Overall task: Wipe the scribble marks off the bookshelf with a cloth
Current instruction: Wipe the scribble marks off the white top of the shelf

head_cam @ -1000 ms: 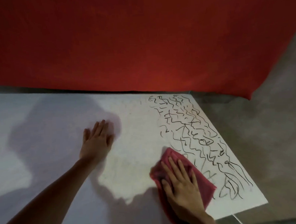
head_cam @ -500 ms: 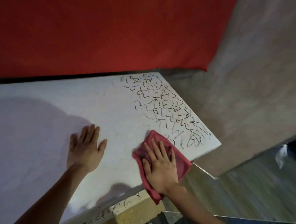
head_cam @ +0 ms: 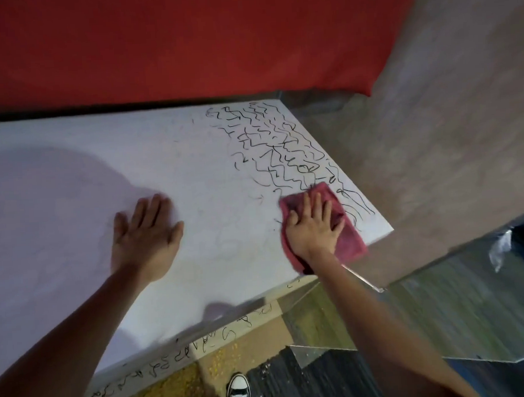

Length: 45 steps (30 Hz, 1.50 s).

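My right hand (head_cam: 312, 226) lies flat, fingers straight and spread, pressing the pink cloth (head_cam: 352, 242) onto the bookshelf (head_cam: 73, 208) top; it grips nothing, it only pushes. My left hand (head_cam: 145, 234), at 9 o'clock from it and well apart, is flat too, palm down on bare white board, bracing me.

A second ago the cloth sat at the left fringe of the scribble marks (head_cam: 282, 148), near my edge. Since then I have slid it toward 1 o'clock, so it now covers the near end of the patch, close to the right-hand edge, while my left hand has kept its place. A few dark strokes show just beside the cloth at 3 o'clock, and the dense mass runs from its far edge toward 12 o'clock, up to the back corner. The board toward 9 o'clock carries only faint traces.

So I judge the work on the top partly done: the thick patch still needs passes. More scribbles (head_cam: 172, 361) line the front edge at 7 o'clock, untouched. My shoe (head_cam: 239, 390) shows on the floor below.
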Tool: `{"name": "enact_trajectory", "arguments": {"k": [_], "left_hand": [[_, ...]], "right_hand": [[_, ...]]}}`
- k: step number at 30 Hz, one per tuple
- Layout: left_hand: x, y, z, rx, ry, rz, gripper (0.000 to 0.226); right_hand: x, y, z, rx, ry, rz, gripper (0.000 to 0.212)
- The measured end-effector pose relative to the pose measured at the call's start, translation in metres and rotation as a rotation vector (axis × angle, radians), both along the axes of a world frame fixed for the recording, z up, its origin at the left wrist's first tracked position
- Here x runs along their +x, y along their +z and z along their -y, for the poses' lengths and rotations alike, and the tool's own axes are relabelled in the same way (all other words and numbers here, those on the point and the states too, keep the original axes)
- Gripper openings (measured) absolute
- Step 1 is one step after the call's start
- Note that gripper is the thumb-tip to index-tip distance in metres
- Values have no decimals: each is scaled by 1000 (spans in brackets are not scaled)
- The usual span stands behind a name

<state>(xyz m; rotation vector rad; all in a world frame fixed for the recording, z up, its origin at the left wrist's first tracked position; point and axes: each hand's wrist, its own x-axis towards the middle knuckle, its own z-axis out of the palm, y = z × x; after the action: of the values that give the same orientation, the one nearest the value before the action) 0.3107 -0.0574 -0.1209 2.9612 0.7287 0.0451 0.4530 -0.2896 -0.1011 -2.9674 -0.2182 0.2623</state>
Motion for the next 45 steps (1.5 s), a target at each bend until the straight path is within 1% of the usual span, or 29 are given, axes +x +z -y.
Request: {"name": "enact_trajectory", "arguments": {"k": [2,3,5,6,8,10,12,13,15,17,19,20,22,24,26,28,30,31,34,37,39,41,42,44,45], "left_hand": [[-1,-1,0,-14,4,-1,63],[-1,0,-1,-20,4,14,69],[-3,0,-1,-46,-9,65,80],[-3,0,0,-44,-22,77,80],[-3,3,2,-15,-45,60,74],[-3,8,2,-6,-50,51,75],[-4,11,5,-29,-37,37,79],[-3,11,6,-47,-15,22,77],[-1,10,5,-66,26,-20,64],[2,7,4,-74,40,-11,60],[3,5,3,-82,38,-23,60],[4,4,3,-78,35,-39,60],[3,4,2,-79,45,-61,60],[2,6,2,-79,39,-70,60],[2,7,3,-71,37,-61,60],[1,7,4,-55,39,-53,61],[1,6,3,-53,35,-44,60],[1,6,3,-61,39,-37,63],[0,6,5,-49,40,-36,84],[1,6,3,-47,41,-52,87],[1,6,1,-56,42,-59,77],[-1,7,2,-72,32,-98,62],[-1,8,2,-85,37,-107,60],[-1,10,-1,-119,32,-46,58],[-2,11,0,-115,-5,47,56]], "right_hand": [[-52,-2,-30,29,188,-1,60],[-78,-2,-42,50,283,-1,62],[-119,1,-51,77,464,-34,74],[-125,3,-46,69,533,-57,78],[-111,4,-26,44,562,-61,71],[-76,2,6,19,447,-1,64],[-27,-2,47,11,244,26,56],[-3,-1,66,11,143,31,54],[34,2,91,6,-34,3,55],[46,4,90,10,-171,-12,57],[34,4,70,8,-236,-8,58],[21,3,58,-4,-213,-4,58],[-16,-2,27,-66,-30,5,62],[-63,-5,-10,-69,182,25,74],[-97,-4,-41,-42,336,23,87],[-102,-1,-54,-31,479,-6,88],[-77,1,-57,-34,610,0,85],[-59,2,-58,-33,642,14,81],[7,1,-78,-12,565,20,59],[47,2,-104,-35,494,3,56],[46,1,-109,-39,475,1,57],[26,2,-100,-25,486,-21,57],[12,1,-93,-18,513,-28,58],[-20,2,-74,-1,565,-31,59],[-34,4,-62,5,580,-39,60]]}}
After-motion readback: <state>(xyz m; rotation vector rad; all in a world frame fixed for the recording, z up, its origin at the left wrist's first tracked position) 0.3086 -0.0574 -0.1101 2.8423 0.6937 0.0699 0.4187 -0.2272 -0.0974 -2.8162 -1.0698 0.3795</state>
